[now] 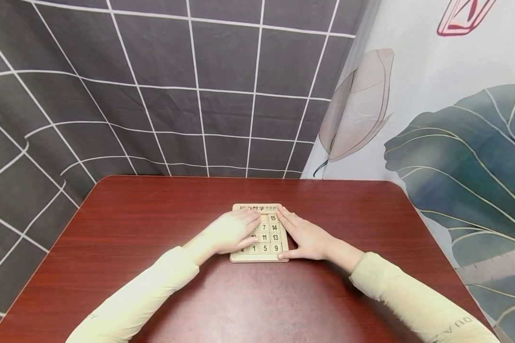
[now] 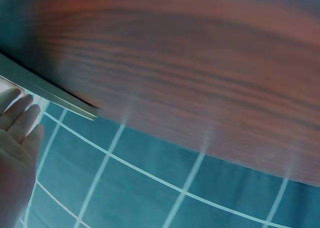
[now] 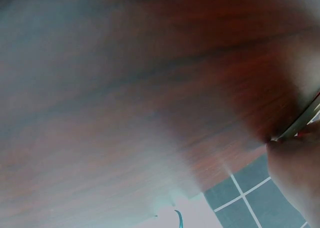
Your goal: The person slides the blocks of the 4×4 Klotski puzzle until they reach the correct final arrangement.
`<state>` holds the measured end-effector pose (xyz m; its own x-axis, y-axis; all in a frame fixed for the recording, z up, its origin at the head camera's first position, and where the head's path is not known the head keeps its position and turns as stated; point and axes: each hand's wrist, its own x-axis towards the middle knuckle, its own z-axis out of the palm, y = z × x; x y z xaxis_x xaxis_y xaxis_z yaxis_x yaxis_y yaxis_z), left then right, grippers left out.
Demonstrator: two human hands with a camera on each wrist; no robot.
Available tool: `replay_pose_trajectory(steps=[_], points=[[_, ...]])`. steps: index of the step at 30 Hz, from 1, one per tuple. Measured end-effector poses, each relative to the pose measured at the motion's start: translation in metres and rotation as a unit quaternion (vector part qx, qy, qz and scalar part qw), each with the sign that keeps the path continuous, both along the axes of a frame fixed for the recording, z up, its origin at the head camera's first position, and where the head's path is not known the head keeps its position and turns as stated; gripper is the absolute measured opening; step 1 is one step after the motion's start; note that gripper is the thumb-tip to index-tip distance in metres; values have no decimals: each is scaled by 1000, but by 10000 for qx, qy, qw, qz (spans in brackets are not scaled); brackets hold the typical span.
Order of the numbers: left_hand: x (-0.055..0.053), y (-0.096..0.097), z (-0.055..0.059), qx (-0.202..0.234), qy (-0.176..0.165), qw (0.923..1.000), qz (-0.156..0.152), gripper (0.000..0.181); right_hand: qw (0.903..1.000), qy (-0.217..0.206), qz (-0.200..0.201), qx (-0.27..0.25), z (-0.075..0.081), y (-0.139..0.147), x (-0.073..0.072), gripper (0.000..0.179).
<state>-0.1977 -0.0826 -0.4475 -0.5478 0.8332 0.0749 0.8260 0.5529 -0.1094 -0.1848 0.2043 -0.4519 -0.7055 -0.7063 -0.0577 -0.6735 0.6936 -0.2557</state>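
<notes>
A wooden sliding number puzzle (image 1: 259,258) lies flat on the table, its square tiles showing black numbers such as 15, 7, 14, 11 and 13. Over its left part lies my left hand (image 1: 236,231), fingers straight and covering several tiles. An open slot shows beside those fingertips, left of tile 15. My right hand (image 1: 309,238) rests along the puzzle's right edge, fingers extended to the top right corner and thumb at the bottom right corner. In the left wrist view, the left hand (image 2: 17,153) appears beside the puzzle's edge (image 2: 55,95); the right wrist view shows part of the right hand (image 3: 295,173).
The reddish-brown wooden table (image 1: 154,209) extends around the puzzle on all sides. Behind it hangs a dark cloth with a white grid (image 1: 223,114). A pale curtain with large leaf prints (image 1: 468,143) hangs at the right.
</notes>
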Motion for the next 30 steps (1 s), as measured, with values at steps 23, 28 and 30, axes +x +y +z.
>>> replay_pose_trajectory(steps=[23, 28, 30], points=[[5, -1, 8, 60, 33, 10000, -28, 59, 10000, -30, 4, -8, -1, 0, 0, 114], [1, 2, 5, -97, 86, 9999, -62, 60, 10000, -73, -23, -10, -1, 0, 0, 115], [0, -1, 3, -96, 29, 9999, -14, 62, 9999, -94, -41, -6, 0, 0, 0, 115]])
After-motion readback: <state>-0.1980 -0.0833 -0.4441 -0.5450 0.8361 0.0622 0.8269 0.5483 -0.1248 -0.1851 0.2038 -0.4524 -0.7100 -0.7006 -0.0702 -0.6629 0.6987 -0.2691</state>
